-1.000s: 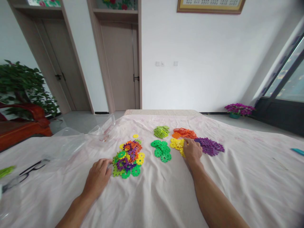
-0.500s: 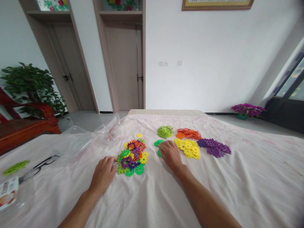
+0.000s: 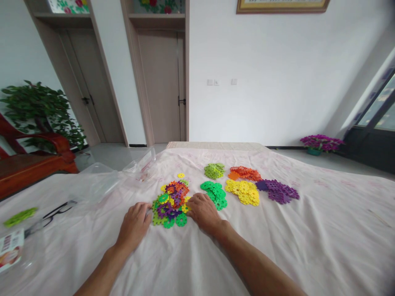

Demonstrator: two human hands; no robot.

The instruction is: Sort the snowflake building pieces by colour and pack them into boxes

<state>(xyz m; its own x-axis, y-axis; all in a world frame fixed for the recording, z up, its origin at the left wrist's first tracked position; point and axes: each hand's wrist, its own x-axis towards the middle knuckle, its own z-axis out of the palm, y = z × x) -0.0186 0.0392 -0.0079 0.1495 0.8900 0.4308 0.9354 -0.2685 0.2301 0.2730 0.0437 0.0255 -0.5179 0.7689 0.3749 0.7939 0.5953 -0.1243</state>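
Note:
My left hand (image 3: 135, 220) rests on the cloth with loosely bent fingers, its fingertips against the left edge of a mixed pile of notched plastic pieces (image 3: 171, 201). That pile mixes purple, orange, yellow and green snowflake discs and square pieces. At its right edge my right hand (image 3: 204, 210) reaches in palm down, the fingertips at a yellow disc (image 3: 185, 208); no piece shows lifted in it. Just beyond this hand lies a pile of green discs (image 3: 216, 192). Yellow discs (image 3: 245, 191), purple pieces (image 3: 280, 192), orange pieces (image 3: 246, 173) and light green pieces (image 3: 214, 170) form separate piles.
A pale cloth (image 3: 265, 246) covers the table. Clear plastic containers (image 3: 101, 181), eyeglasses (image 3: 58, 209), light green pieces (image 3: 20, 216) and a labelled clear box (image 3: 12, 250) lie on the left. One yellow disc (image 3: 181, 175) lies behind the mixed pile.
My right hand has moved left from the green discs to the right edge of the mixed pile, uncovering the green pile. My left hand has stayed in place.

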